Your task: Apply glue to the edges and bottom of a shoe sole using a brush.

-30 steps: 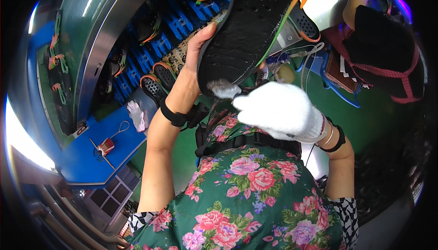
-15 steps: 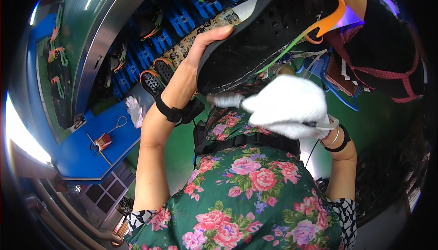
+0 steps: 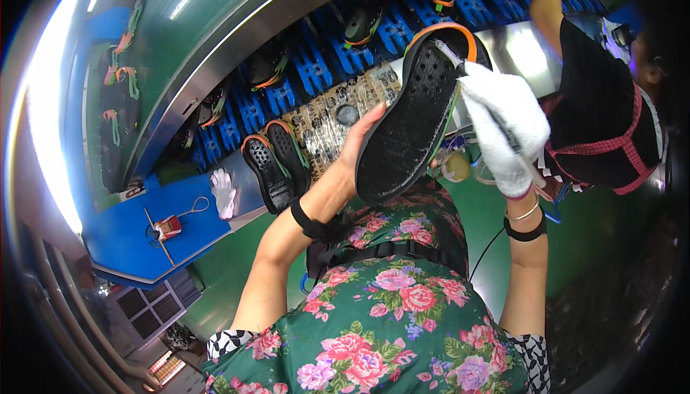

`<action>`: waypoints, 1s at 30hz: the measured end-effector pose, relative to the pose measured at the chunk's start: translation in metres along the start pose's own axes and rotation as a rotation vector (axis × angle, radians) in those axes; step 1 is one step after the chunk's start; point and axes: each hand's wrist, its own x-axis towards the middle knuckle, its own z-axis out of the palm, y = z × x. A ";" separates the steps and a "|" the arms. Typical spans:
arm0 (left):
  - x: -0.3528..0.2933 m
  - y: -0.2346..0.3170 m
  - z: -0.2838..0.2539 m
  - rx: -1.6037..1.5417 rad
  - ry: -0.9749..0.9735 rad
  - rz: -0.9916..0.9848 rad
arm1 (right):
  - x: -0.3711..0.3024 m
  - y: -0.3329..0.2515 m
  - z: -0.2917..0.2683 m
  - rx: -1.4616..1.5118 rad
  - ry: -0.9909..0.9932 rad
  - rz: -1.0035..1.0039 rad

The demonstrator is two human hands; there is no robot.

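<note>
At the far left, a glossy green panel (image 3: 169, 31) shows orange and green strips, and near its lower corner sits a small pale tag (image 3: 134, 192), its marking too small to make out. Below it, a blue table (image 3: 122, 243) bears a small red-and-white object (image 3: 169, 227) lying by a thin stick, any lettering on it unreadable at this size. A pale pinkish glove (image 3: 224, 194) lies at the table's right edge, and just right of that stands a pair of black shoes (image 3: 290, 153) with orange and green trim. Next comes a tan, patterned surface (image 3: 321, 124) with a round grey disc (image 3: 347, 114), its print too fine to read, in front of blue racks (image 3: 310, 63) carrying more shoes. The bare left hand (image 3: 359, 142) grasps a black shoe (image 3: 417, 115) with an orange rim, thumb along its edge, tilted so the perforated insole faces the camera, above the floral apron (image 3: 374, 315). The right hand (image 3: 521, 117), in a white knitted glove (image 3: 501, 91), is closed around a slim brush (image 3: 450, 55), its tip at the shoe's orange-rimmed end; contact is hard to tell. Rightmost, a co-worker (image 3: 593, 99) wears black with red checked straps (image 3: 611, 146)
</note>
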 end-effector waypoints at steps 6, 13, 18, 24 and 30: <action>-0.030 0.010 -0.002 0.065 0.001 0.308 | -0.019 -0.034 0.012 0.513 -0.197 0.142; -0.113 0.122 0.056 0.753 -0.387 0.660 | -0.045 -0.023 0.000 0.798 0.139 0.719; -0.153 0.238 0.061 -0.185 -0.562 0.910 | -0.092 0.008 0.035 1.107 0.243 0.978; -0.089 0.191 0.027 -0.002 -0.414 1.052 | -0.123 0.006 0.033 1.230 0.306 1.117; 0.141 0.081 -0.047 0.744 0.222 0.378 | -0.139 -0.005 0.008 1.255 0.540 1.142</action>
